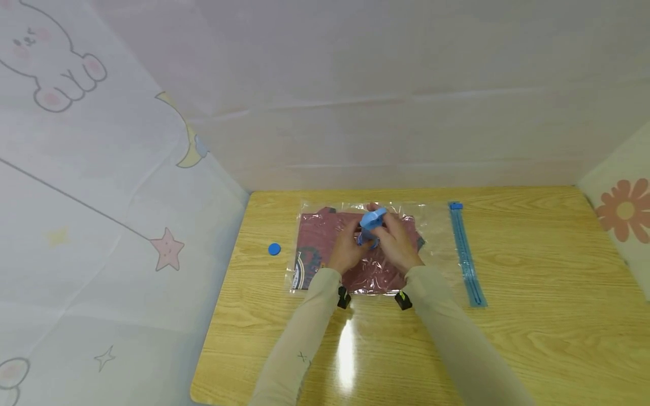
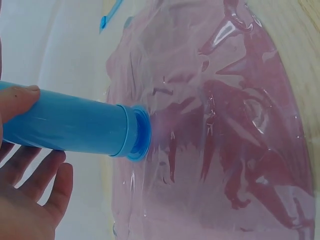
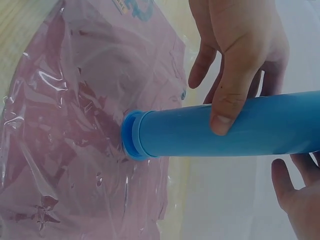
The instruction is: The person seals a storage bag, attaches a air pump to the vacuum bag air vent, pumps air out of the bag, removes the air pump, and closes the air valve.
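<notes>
A blue hand pump [image 1: 373, 217] stands upright on a transparent vacuum storage bag [image 1: 438, 242], its flared lower end [image 2: 142, 132] meeting the plastic. Inside the bag lies a folded maroon garment [image 1: 317, 231] with a dark print at its left. My left hand [image 1: 347, 248] grips the pump's barrel, thumb laid along the near side in the right wrist view. Higher up, my right hand [image 1: 395, 241] holds the pump's top end; the wrist views show little of that grip. In the right wrist view, the right fingers [image 3: 282, 182] show beside the barrel.
A round blue cap [image 1: 274, 248] lies on the wooden table [image 1: 533, 270], left of the bag. Along the bag's right edge runs a blue zip strip [image 1: 467, 259] with a slider [image 1: 456, 206] at its far end. A pale wall covering [image 1: 355, 141] rises behind the table.
</notes>
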The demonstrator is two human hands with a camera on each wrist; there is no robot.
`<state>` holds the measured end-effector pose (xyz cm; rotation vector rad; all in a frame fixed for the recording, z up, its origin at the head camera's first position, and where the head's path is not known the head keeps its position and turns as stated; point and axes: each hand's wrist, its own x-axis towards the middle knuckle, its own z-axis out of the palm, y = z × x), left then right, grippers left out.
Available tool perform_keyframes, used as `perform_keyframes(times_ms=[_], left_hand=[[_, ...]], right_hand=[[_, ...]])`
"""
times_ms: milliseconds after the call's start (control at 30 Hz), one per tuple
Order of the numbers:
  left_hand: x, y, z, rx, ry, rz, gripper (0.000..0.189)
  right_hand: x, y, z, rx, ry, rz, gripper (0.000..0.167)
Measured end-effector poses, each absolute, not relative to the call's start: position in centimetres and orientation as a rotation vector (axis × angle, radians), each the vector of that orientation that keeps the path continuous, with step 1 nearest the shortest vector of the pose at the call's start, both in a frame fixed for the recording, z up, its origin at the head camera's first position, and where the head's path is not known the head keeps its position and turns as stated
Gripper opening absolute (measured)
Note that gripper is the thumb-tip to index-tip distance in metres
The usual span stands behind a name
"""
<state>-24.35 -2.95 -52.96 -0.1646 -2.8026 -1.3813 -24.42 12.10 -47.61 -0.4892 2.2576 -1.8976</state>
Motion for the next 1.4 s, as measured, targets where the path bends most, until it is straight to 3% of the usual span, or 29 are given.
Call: perform_keyframes(times_ms=[800, 1067, 1200, 1400], left_hand=[[-24.0, -2.6, -52.6, -0.083, -2.733, -1.333, 0.055], [-23.8, -2.6, -52.6, -0.061, -2.649, -1.586, 0.06], [-23.7, -2.7, -52.9, -0.02, -2.627, -1.751, 0.064], [-23.5, -2.7, -53.9, 0.015, -2.716, -1.812, 0.06]], right_hand=[[-24.0, 12.7, -47.8, -0.525, 2.323, -1.989, 0.052], [-23.8, 13.8, -49.5, -0.322, 2.454, -1.904, 0.054], [-23.7, 14.4, -51.1, -0.295, 2.538, -1.762, 0.059], [-23.3, 14.8, -53.5, -0.395, 2.617, -1.522, 0.079]])
